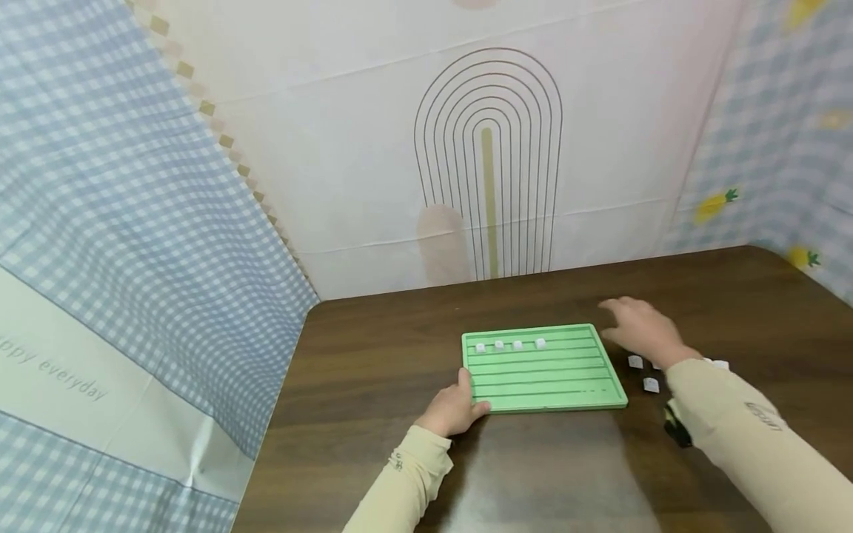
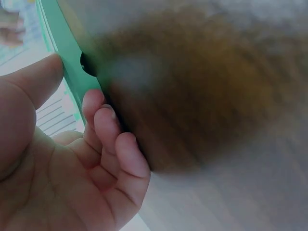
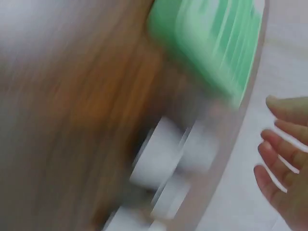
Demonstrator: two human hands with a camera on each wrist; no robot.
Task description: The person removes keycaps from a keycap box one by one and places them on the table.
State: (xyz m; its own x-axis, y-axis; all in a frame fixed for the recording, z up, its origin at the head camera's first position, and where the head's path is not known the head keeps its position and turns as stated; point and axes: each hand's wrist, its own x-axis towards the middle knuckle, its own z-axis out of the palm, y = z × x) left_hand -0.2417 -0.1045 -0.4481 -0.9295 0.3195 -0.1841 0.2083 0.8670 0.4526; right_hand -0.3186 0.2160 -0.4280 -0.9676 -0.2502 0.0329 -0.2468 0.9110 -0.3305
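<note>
A green grooved tray (image 1: 533, 377) lies on the brown table, with several small white blocks (image 1: 517, 346) in a row along its far groove. At its near left corner my left hand (image 1: 451, 409) grips the edge; in the left wrist view the thumb presses one side of the green rim (image 2: 72, 57) while the fingers curl against the other. Just off the tray's right side, my right hand (image 1: 641, 328) hovers with fingers apart, and nothing shows between them in the right wrist view. Several loose white blocks (image 1: 651, 385) lie beneath and beside it, partly hidden by the hand and sleeve.
The dark wooden table (image 1: 373, 355) meets a white cloth backdrop (image 1: 353, 185) at its far edge. Blue checked cloth (image 1: 166, 185) hangs on the left, and more hangs on the right. A dark band (image 1: 677, 426) sits at the right wrist.
</note>
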